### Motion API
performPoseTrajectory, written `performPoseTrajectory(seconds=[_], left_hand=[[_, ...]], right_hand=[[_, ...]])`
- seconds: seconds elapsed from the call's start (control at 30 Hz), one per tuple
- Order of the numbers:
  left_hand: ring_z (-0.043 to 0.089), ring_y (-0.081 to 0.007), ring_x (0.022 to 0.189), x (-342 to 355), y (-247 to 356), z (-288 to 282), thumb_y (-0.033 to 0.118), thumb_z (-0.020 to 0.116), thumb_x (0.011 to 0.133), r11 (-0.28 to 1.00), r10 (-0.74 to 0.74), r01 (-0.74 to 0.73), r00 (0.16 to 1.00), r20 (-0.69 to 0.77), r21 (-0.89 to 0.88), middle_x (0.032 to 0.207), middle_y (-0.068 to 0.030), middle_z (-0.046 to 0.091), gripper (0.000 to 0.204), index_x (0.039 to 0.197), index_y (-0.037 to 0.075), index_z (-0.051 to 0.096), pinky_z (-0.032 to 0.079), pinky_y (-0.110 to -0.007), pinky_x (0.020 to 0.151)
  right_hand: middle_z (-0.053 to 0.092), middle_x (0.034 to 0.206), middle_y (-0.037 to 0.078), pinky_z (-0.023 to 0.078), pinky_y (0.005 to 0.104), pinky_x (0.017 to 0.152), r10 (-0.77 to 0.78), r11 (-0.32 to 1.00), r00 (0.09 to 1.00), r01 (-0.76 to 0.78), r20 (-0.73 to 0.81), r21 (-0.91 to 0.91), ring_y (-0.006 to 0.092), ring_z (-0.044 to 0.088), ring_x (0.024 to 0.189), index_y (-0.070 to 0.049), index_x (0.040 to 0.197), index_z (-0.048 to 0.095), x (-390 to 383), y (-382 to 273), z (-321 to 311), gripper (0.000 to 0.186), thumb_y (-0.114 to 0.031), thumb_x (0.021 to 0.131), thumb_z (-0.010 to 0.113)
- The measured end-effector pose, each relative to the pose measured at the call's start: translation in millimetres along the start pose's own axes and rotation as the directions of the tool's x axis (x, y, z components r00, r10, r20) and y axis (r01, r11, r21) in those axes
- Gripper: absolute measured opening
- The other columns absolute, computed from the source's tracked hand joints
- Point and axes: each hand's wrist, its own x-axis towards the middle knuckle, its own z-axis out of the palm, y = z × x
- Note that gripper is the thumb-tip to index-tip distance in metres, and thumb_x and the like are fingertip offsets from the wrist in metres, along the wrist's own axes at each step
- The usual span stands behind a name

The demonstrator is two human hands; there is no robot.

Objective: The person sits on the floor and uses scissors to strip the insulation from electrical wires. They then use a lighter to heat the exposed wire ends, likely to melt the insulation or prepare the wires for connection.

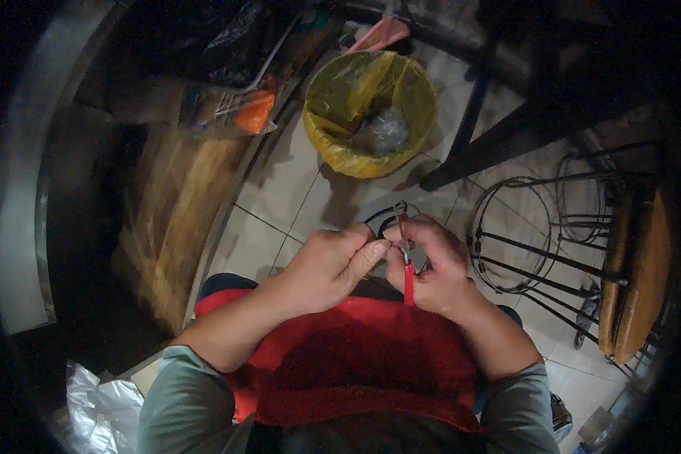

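Holds black cable (pixel 381 213) pinched in left hand (pixel 331 266) and red-handled pliers (pixel 408 274) clasped in right hand (pixel 439 265), seems to be working it, next needs steady squeeze

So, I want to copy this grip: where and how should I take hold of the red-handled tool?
I'd take the red handle, coming from the right: it points back toward the apron, with the metal beyond it, and the right hand lies on that side. The rest is partly hidden.
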Motion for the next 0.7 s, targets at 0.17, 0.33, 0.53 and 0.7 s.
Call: performPoseTrajectory(seconds=[0.17, 0.33, 0.53, 0.7], left_hand=[[0.056, -0.0333, 0.056, -4, 4, -10, 0.021, 0.046, 0.098, 0.999, -0.028, 0.025, 0.998, 0.063, 0.047, 0.06, -0.0156, 0.051, 0.024, 0.083, 0.003, 0.05, 0.042, -0.041, 0.052], [0.054, -0.0351, 0.056, -2, -2, -16, 0.021, 0.048, 0.097, 1.0, -0.025, 0.024, 0.996, 0.088, 0.01, 0.06, -0.0158, 0.048, 0.022, 0.083, 0.004, 0.051, 0.041, -0.042, 0.052], [0.053, -0.0315, 0.057, -1, -7, -9, 0.02, 0.049, 0.096, 0.988, 0.089, -0.1, 0.992, 0.091, 0.122, 0.064, -0.0141, 0.049, 0.023, 0.081, 0.004, 0.051, 0.042, -0.04, 0.053], [0.053, -0.0351, 0.059, -1, -13, 2, 0.017, 0.052, 0.094, 0.949, 0.189, -0.191, 0.981, 0.032, 0.252, 0.065, -0.0148, 0.05, 0.02, 0.079, 0.004, 0.05, 0.042, -0.041, 0.053]], right_hand=[[0.062, 0.087, 0.005, 0.05, 0.0272, 0.07, 0.208, 0.968, 0.977, -0.212, 0.042, 0.135, 0.0131, 0.061, 0.077, -0.002, 0.099, 0.055, -1, -10, 6, 0.025, 0.002, 0.077, 0.067], [0.065, 0.091, 0.012, 0.053, 0.0345, 0.072, 0.398, 0.846, 0.908, -0.418, 0.13, 0.332, 0.0234, 0.065, 0.079, -0.006, 0.107, 0.059, -6, -3, 12, 0.033, -0.012, 0.077, 0.072], [0.061, 0.089, 0.006, 0.049, 0.0291, 0.072, 0.306, 0.93, 0.949, -0.314, 0.072, 0.191, 0.0148, 0.059, 0.08, -0.005, 0.105, 0.057, -5, -7, 6, 0.032, -0.002, 0.075, 0.069], [0.063, 0.087, 0.009, 0.052, 0.0344, 0.069, 0.278, 0.959, 0.96, -0.28, 0.044, 0.052, 0.0191, 0.063, 0.078, -0.006, 0.104, 0.056, -6, -6, 4, 0.039, -0.007, 0.07, 0.073]])
